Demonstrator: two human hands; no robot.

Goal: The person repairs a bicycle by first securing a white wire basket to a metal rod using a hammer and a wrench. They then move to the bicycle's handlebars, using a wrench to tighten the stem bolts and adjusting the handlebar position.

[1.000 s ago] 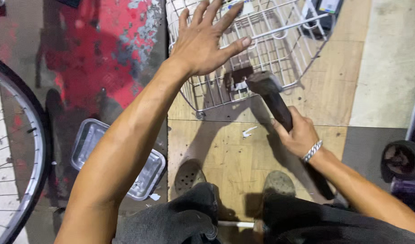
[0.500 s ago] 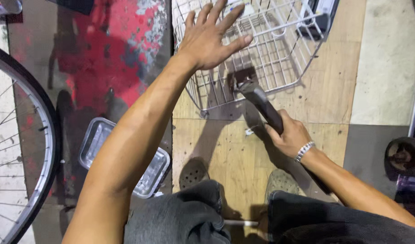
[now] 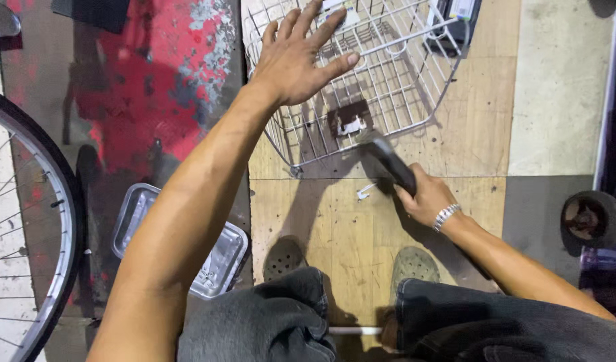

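A white wire basket [image 3: 415, 100] lies on a wooden board. My left hand [image 3: 298, 57] presses flat on the basket's near left side, fingers spread. In my right hand [image 3: 425, 196] is a dark hammer [image 3: 388, 159], gripped by the handle. Its head is down at a small brown bracket plate [image 3: 351, 121] on the basket's wire floor. A small bent metal piece [image 3: 365, 192] lies on the board just left of my right hand.
A bicycle wheel [image 3: 26, 221] stands at the left edge. A metal tray [image 3: 217, 265] sits on the floor by my left knee. A small dark wheel [image 3: 593, 218] is at the right. My feet in shoes rest on the wooden board [image 3: 321, 221].
My right hand has swung the hammer down and forward, so its head now meets the bracket in the basket. My left hand stays pressed on the basket.
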